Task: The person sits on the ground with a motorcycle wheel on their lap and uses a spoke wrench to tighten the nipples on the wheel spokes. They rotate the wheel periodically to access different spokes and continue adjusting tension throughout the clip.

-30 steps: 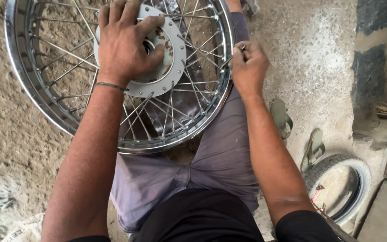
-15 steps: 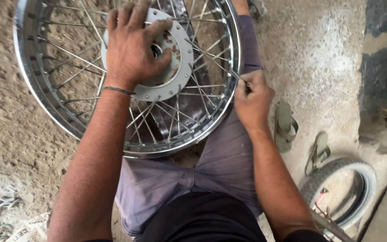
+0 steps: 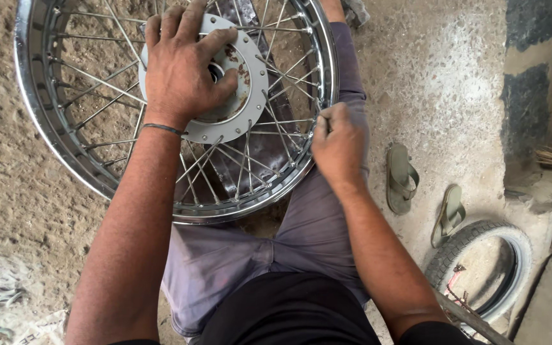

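A chrome spoked wheel rim [image 3: 59,144] lies flat on the ground in front of my legs. My left hand [image 3: 183,67] presses down on its grey hub [image 3: 247,89], fingers spread over the centre hole. My right hand [image 3: 340,144] is closed at the rim's right inner edge, pinching a thin spoke [image 3: 285,121] or a small tool on it; which one is hidden by the fingers. A thin bangle circles my left wrist. My grey trouser legs [image 3: 301,236] run under the wheel.
A pair of olive sandals [image 3: 402,176] lies on the concrete to the right. A black tyre [image 3: 480,265] with a pale sidewall rests at the lower right. Bricks and a dark wall stand at the far right. Rough dirt ground lies to the left.
My right hand has slid down the rim's right side, from the upper right to the middle right. The left hand stays on the hub. The view has shifted slightly.
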